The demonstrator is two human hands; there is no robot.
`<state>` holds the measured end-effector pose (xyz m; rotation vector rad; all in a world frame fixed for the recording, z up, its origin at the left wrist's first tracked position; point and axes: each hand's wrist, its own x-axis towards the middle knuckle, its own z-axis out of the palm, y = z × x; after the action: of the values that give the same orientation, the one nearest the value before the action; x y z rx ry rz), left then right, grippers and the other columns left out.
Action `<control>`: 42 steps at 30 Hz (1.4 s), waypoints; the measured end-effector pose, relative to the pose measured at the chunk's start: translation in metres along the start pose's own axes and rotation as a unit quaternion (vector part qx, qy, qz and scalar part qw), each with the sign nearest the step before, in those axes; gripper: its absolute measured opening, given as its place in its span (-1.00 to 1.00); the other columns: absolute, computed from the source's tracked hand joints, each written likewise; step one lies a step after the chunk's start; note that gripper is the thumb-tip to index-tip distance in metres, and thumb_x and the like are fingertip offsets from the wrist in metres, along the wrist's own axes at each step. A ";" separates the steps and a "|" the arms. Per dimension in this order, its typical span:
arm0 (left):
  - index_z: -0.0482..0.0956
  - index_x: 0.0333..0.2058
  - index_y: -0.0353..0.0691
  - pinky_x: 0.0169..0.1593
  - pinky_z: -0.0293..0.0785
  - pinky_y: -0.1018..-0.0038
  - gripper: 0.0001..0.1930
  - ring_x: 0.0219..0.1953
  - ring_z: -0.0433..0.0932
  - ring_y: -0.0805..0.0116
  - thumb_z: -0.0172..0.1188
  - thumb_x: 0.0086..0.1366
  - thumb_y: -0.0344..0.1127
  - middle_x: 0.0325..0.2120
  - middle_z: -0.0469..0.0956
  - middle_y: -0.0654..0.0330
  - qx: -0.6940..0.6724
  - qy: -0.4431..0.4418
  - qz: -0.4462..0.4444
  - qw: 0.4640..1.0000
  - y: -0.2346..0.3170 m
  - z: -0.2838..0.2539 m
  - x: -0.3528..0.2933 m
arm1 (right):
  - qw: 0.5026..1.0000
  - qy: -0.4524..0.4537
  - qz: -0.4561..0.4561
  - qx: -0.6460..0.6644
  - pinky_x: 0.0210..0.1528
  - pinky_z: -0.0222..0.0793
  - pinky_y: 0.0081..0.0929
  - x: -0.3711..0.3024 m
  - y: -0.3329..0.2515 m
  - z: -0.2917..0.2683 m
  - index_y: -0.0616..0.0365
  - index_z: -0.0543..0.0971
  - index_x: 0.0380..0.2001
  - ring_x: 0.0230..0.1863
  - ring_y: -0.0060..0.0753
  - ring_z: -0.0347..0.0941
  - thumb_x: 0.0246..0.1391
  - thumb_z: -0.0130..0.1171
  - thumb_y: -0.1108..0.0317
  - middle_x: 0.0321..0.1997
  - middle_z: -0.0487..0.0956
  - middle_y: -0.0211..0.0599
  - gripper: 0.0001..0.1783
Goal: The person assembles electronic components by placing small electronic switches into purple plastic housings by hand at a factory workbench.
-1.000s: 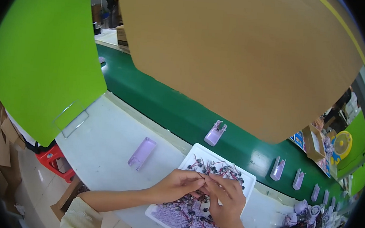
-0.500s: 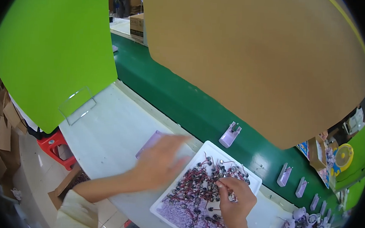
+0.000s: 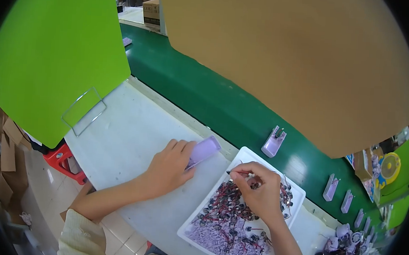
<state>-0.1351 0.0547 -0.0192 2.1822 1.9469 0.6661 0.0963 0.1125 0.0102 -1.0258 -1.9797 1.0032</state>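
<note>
Casing [image 3: 206, 150], clasped by left hand [image 3: 171, 167]; right hand [image 3: 263, 188] pinching wired part [image 3: 229, 172], over tray [image 3: 244, 154]

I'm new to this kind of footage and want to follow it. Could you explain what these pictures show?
There is no machine here: you see a person's own bare hands. Every picture comes from one wide fisheye camera worn on the head, looking down, so straight edges bend. The left hand grips a purple plastic casing over the white worktable. The right hand pinches a small dark part with a red wire above a white tray. In that tray lie many wired parts and little purple pieces. Beyond, similar casings stand on a green surface.
</note>
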 end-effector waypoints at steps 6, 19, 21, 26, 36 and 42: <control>0.43 0.09 -0.21 0.13 0.38 0.23 -0.43 0.08 0.35 -0.03 0.23 0.01 -0.55 0.03 0.43 0.01 -0.070 -0.167 0.194 0.964 -0.051 -0.032 0.050 | 0.991 -0.035 -0.125 -0.025 -0.34 0.49 -0.55 0.020 0.000 0.017 0.18 0.66 -0.35 -0.35 -0.37 0.57 -0.02 0.35 0.48 -0.33 0.65 -0.28 -0.88; 0.33 0.08 -0.28 -0.02 0.43 0.22 -0.35 -0.10 0.43 0.01 0.35 0.03 -0.20 -0.19 0.45 0.04 -0.053 -0.020 -0.044 0.997 0.012 0.001 0.004 | 0.995 -0.038 -0.079 -0.040 -0.41 0.43 -0.45 0.044 0.008 0.039 0.17 0.64 -0.36 -0.46 -0.29 0.52 -0.05 0.34 0.48 -0.43 0.57 -0.22 -0.87; 0.37 0.01 -0.31 -0.06 0.45 0.23 -0.39 -0.13 0.44 0.04 0.36 -0.03 -0.23 -0.23 0.44 0.05 -0.059 0.013 -0.007 0.998 0.010 0.013 0.018 | 0.996 -0.001 -0.051 -0.075 -0.41 0.43 -0.42 0.048 0.014 0.045 0.19 0.64 -0.40 -0.50 -0.31 0.51 -0.12 0.35 0.50 -0.45 0.56 -0.18 -0.86; 0.45 -0.08 -0.32 -0.14 0.46 0.26 -0.46 -0.17 0.43 0.06 0.35 -0.07 -0.27 -0.26 0.42 0.05 -0.026 0.067 0.048 0.996 0.007 0.038 0.029 | 0.993 0.042 -0.015 -0.106 -0.42 0.42 -0.42 0.059 0.035 0.044 0.21 0.66 -0.47 -0.52 -0.31 0.50 -0.15 0.36 0.46 -0.49 0.56 -0.18 -0.89; 0.44 -0.08 -0.34 -0.23 0.46 0.31 -0.48 -0.24 0.45 0.12 0.33 -0.05 -0.30 -0.30 0.42 0.07 -0.047 0.117 0.056 0.990 0.014 0.041 0.025 | 0.986 0.010 0.027 -0.165 -0.42 0.35 -0.41 0.065 0.032 0.033 0.15 0.70 -0.47 -0.53 -0.33 0.45 -0.20 0.36 0.44 -0.54 0.54 -0.23 -0.88; 0.44 -0.07 -0.34 -0.25 0.48 0.32 -0.48 -0.24 0.46 0.14 0.32 -0.03 -0.28 -0.30 0.42 0.08 -0.037 0.108 0.055 0.992 0.012 0.039 0.028 | 0.988 -0.015 0.051 -0.148 -0.50 0.24 -0.45 0.070 0.029 0.032 0.17 0.69 -0.47 -0.59 -0.42 0.34 -0.20 0.36 0.44 -0.56 0.51 -0.26 -0.88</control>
<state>-0.1060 0.0877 -0.0431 2.2674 1.8729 1.0154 0.0479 0.1742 -0.0150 -1.2900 -2.1638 0.7961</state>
